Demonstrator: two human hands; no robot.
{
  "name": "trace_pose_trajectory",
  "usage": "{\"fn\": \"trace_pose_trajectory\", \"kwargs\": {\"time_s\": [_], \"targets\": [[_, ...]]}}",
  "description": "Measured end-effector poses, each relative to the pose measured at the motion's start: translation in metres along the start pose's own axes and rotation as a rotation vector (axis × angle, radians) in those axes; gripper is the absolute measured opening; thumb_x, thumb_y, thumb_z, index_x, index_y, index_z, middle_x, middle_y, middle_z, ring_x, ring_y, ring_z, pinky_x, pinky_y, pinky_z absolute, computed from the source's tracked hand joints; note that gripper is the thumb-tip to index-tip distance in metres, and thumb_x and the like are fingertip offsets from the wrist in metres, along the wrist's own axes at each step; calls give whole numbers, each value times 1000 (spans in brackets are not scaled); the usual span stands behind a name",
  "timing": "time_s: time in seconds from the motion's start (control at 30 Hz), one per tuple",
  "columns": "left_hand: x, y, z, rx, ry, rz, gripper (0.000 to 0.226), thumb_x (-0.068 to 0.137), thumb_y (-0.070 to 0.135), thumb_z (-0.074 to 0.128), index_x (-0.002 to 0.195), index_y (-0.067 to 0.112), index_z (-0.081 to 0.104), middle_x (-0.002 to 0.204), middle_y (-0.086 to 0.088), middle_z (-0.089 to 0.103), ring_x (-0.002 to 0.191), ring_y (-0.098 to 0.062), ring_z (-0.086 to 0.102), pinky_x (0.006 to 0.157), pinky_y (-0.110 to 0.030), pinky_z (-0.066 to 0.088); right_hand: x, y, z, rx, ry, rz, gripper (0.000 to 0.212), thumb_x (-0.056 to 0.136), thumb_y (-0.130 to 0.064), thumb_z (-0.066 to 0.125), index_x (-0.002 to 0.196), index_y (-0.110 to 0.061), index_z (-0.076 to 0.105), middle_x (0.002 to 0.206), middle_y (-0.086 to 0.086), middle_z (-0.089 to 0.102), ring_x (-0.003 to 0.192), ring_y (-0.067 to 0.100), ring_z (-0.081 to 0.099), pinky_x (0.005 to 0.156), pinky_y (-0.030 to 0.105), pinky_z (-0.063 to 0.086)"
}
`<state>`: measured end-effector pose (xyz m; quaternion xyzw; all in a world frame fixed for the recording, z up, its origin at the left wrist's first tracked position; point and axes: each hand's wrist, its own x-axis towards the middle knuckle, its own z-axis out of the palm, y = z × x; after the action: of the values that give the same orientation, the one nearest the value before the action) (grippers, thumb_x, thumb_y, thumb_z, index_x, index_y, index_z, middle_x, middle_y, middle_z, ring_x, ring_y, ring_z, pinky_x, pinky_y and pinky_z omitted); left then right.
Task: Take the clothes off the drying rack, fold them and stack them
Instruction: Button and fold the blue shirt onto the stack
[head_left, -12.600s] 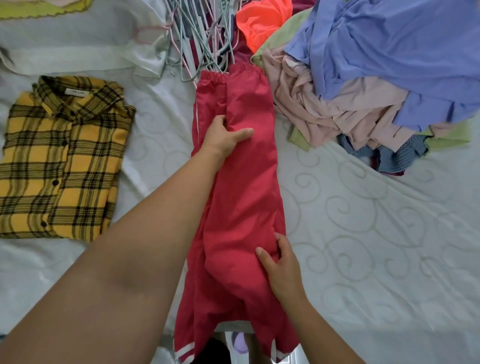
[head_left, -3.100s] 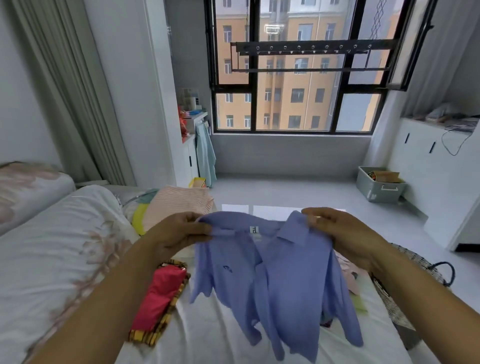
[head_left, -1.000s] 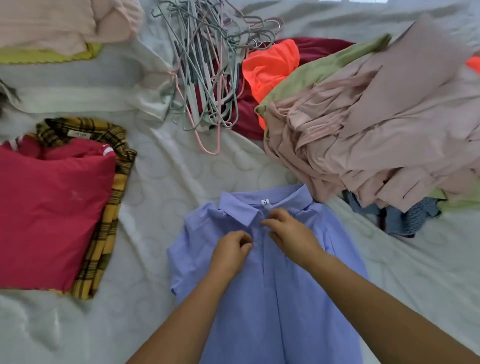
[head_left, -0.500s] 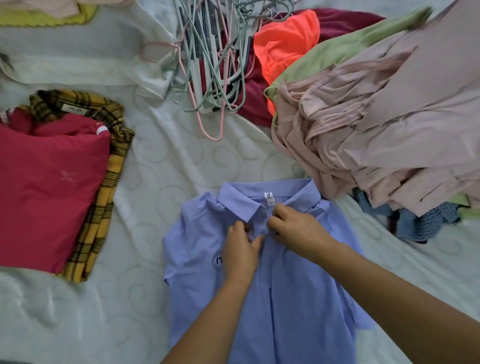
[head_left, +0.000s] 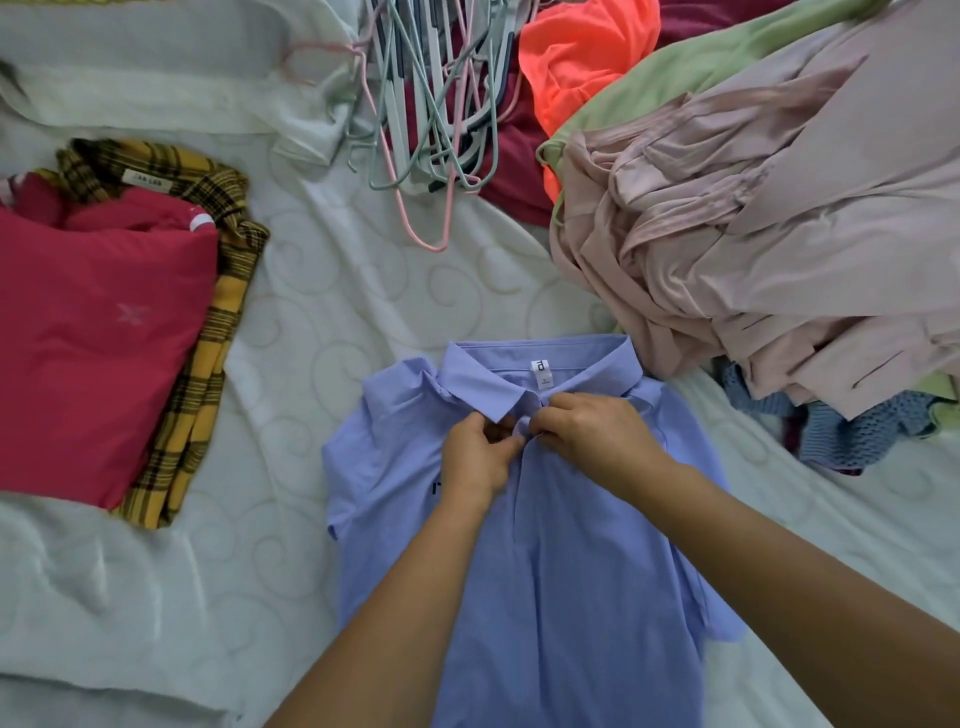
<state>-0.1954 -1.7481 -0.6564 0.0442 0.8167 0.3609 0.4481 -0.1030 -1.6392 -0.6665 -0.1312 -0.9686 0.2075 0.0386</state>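
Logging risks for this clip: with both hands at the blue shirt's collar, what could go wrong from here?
1. The left hand and right hand pinch the blue shirt just under its collar while one shoulder lies rumpled; folding it as it lies would probably press creases in.
2. The loose pink pile lies right beside the collar and might slump onto the shirt mid-fold.

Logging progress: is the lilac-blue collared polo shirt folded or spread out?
Spread: the lilac-blue polo shirt lies front up on the white bedcover; left hand and right hand pinch its placket.
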Motion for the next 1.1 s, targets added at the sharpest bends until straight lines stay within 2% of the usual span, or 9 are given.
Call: {"fn": "trace_pose_trajectory", "kwargs": {"time_s": [0.17, 0.3, 0.43, 0.63, 0.73, 0.8, 0.9, 0.97, 1.1], "targets": [[2, -6, -4, -231, -105, -91, 11, 79, 1, 68, 78, 12, 66, 79, -5, 67, 80, -20, 60, 84, -36, 50, -1, -3, 3, 7, 22, 85, 12, 69, -17, 59, 59, -12, 63, 61, 4, 52, 48, 25, 50, 44, 21, 20], [6, -7, -1, -165, -49, -77, 7, 79, -1, 67, 84, 3, 68, 75, -7, 65, 73, -18, 56, 77, -34, 48, -3, -6, 7, 64, 40, 118, 24, 77, -19, 50, 61, -8, 63, 62, 7, 51, 49, 26, 49, 44, 22, 25], [11, -10, 0, -199, -50, -92, 16, 79, -2, 67, 69, 11, 64, 66, -3, 60, 74, -18, 52, 74, -34, 46, -1, -8, 8, 96, 21, 144, 29, 76, -26, 47, 65, -13, 69, 63, 6, 53, 50, 26, 52, 44, 21, 26], [11, -12, -3, -163, -96, -49, 8, 79, 7, 69, 77, 0, 66, 69, -8, 61, 75, -18, 52, 75, -40, 49, -2, -9, 8, 116, 5, 160, 9, 68, -16, 63, 66, -9, 69, 63, 8, 53, 50, 27, 52, 40, 23, 30], [8, -15, -6, -162, -114, -17, 29, 69, 27, 70, 77, 0, 65, 69, -8, 59, 69, -17, 49, 69, -37, 45, -1, -10, 7, 137, -25, 179, 8, 68, -17, 64, 67, -10, 68, 64, 7, 54, 51, 27, 54, 40, 21, 26], [5, -14, -7, -184, -160, -2, 19, 72, 17, 75, 83, 3, 66, 81, -11, 66, 75, -17, 56, 77, -40, 50, 0, -9, 8, 164, -36, 202, 9, 68, -19, 65, 69, -11, 68, 67, 6, 55, 54, 26, 56, 42, 19, 23], [7, -15, -9, -194, -147, 11, 13, 75, 5, 74, 86, 3, 67, 87, -13, 67, 80, -18, 59, 81, -40, 50, 2, -9, 6, 340, -132, 374, 12, 79, -18, 68, 87, -11, 63, 75, -8, 50, 67, 14, 49, 55, 31, 40], [8, -16, -9, -191, -146, 18, 10, 75, 3, 73, 82, 4, 67, 81, -9, 67, 78, -17, 58, 78, -37, 51, 1, -4, 3, 502, -222, 488, 15, 83, -16, 67, 95, -13, 59, 73, -16, 48, 67, 4, 47, 68, 27, 42], [7, -19, -4, -169, -106, 64, 11, 78, 0, 70, 77, 10, 64, 70, 2, 63, 63, -1, 54, 67, -22, 47, 1, 5, -1, 507, -107, 544, 22, 82, -14, 68, 101, -11, 57, 89, -8, 53, 72, 6, 49, 71, 21, 41]]}}
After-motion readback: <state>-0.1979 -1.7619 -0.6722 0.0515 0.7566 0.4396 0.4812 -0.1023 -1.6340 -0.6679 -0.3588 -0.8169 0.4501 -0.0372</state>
